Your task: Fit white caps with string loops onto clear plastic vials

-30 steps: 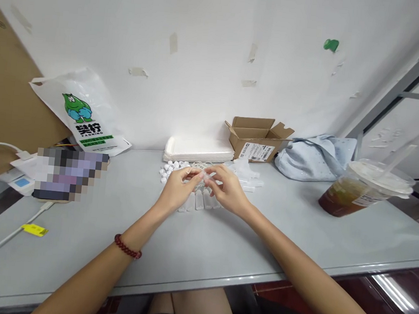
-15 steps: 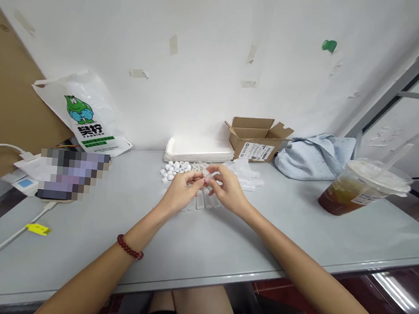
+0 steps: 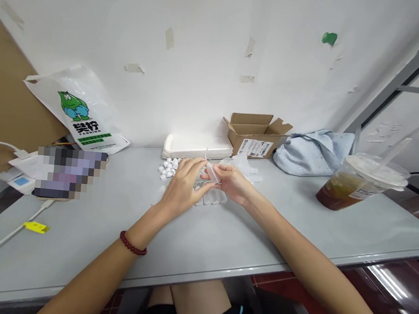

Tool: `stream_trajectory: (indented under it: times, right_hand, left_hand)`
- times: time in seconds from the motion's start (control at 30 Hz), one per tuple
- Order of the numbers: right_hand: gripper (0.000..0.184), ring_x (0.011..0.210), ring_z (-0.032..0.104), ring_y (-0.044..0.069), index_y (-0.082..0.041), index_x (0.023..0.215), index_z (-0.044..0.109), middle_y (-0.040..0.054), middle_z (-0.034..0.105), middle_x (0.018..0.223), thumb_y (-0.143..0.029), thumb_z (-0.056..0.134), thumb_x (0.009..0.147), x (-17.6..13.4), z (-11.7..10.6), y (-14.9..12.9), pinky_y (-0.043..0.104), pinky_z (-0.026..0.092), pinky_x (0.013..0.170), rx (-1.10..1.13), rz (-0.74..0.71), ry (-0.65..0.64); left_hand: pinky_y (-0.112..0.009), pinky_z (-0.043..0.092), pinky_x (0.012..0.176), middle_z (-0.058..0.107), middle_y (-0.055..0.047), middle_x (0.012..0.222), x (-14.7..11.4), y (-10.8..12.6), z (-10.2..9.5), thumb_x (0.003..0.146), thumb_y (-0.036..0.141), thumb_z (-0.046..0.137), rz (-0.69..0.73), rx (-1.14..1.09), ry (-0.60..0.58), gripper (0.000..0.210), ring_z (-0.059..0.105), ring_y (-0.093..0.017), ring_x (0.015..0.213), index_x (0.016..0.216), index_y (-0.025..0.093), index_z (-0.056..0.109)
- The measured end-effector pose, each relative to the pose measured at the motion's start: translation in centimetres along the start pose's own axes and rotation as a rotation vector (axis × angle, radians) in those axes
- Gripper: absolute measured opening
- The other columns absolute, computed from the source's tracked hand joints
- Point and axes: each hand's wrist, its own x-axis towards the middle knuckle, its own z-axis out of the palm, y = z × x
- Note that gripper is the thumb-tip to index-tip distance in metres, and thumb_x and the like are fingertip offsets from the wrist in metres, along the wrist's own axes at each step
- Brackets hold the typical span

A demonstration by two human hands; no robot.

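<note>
In the head view, a small clear plastic bottle (image 3: 213, 173) is held tilted above the table, between my two hands. My right hand (image 3: 233, 181) is closed on it from the right with thumb and fingers. My left hand (image 3: 183, 181) reaches around it from the left, forefinger at its upper end and thumb near its lower end. Several similar clear bottles (image 3: 215, 197) lie below the hands, partly covered by them. White caps (image 3: 169, 167) sit in a loose pile just beyond my left hand.
A stack of white trays (image 3: 195, 147) lies against the wall beside an open cardboard box (image 3: 253, 140). Clear plastic pieces (image 3: 251, 168) lie before the box. At right are a blue cloth bag (image 3: 309, 154) and a drink cup (image 3: 362, 184); at left, a phone (image 3: 70, 173) and a printed bag (image 3: 84, 110).
My hands have gone from a close fingertip pinch to a wider hold. The bottle now shows lengthwise between them, and my left fingers are straighter. The view has shifted slightly.
</note>
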Motion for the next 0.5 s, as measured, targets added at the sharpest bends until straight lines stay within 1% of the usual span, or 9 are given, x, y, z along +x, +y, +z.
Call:
stream_trajectory:
  times: [0.13, 0.27, 0.33, 0.4, 0.43, 0.5]
  right_hand:
    - [0.019, 0.098, 0.063, 0.020, -0.017, 0.082, 0.066, 0.0075, 0.069, 0.091, -0.035, 0.067, 0.075, 0.1, 0.2, 0.2, 0.027, 0.048, 0.074, 0.009, -0.046, -0.024]
    - [0.024, 0.093, 0.064, 0.020, -0.017, 0.085, 0.067, 0.0071, 0.069, 0.090, -0.039, 0.066, 0.075, 0.0, 0.3, -0.3, 0.032, 0.047, 0.082, -0.071, -0.088, -0.037]
    - [0.027, 0.087, 0.064, 0.019, -0.017, 0.088, 0.066, 0.0058, 0.068, 0.087, -0.041, 0.065, 0.076, -0.2, 0.2, -0.7, 0.033, 0.047, 0.081, -0.193, -0.102, -0.048]
    - [0.028, 0.081, 0.062, 0.017, -0.017, 0.088, 0.066, 0.0039, 0.067, 0.082, -0.042, 0.065, 0.076, -0.4, 0.0, -1.1, 0.032, 0.048, 0.077, -0.365, -0.113, -0.063]
    - [0.028, 0.078, 0.061, 0.016, -0.017, 0.085, 0.066, 0.0028, 0.066, 0.080, -0.042, 0.066, 0.075, -0.5, -0.2, -1.3, 0.031, 0.048, 0.074, -0.457, -0.124, -0.062]
    - [0.026, 0.072, 0.057, 0.014, -0.017, 0.078, 0.065, 0.0006, 0.063, 0.073, -0.042, 0.067, 0.073, -0.7, -0.5, -1.7, 0.029, 0.047, 0.067, -0.623, -0.167, -0.016]
  left_hand:
    - [-0.045, 0.042, 0.093, 0.058, -0.011, 0.116, 0.0, -0.1, 0.4, 0.081, 0.028, 0.062, 0.037, 0.002, 0.032, 0.041, 0.049, -0.026, 0.110, 0.119, 0.019, 0.052]
    - [-0.045, 0.042, 0.094, 0.058, -0.010, 0.117, 0.0, 0.1, 0.6, 0.081, 0.024, 0.059, 0.037, 0.030, 0.058, 0.040, 0.048, -0.026, 0.111, 0.119, 0.018, 0.051]
    - [-0.045, 0.042, 0.095, 0.058, -0.010, 0.117, 0.0, 0.2, 0.7, 0.080, 0.023, 0.058, 0.048, 0.055, 0.053, 0.039, 0.048, -0.027, 0.112, 0.119, 0.017, 0.052]
    - [-0.045, 0.041, 0.096, 0.059, -0.010, 0.116, -0.1, 0.3, 0.6, 0.079, 0.023, 0.058, 0.060, 0.074, 0.042, 0.039, 0.048, -0.027, 0.113, 0.117, 0.017, 0.053]
    - [-0.045, 0.041, 0.097, 0.059, -0.010, 0.116, -0.1, 0.3, 0.7, 0.079, 0.023, 0.058, 0.065, 0.079, 0.033, 0.039, 0.048, -0.027, 0.113, 0.117, 0.017, 0.053]
    - [-0.045, 0.040, 0.098, 0.059, -0.011, 0.116, -0.1, 0.4, 0.8, 0.078, 0.023, 0.059, 0.073, 0.080, 0.009, 0.040, 0.048, -0.028, 0.114, 0.117, 0.017, 0.053]
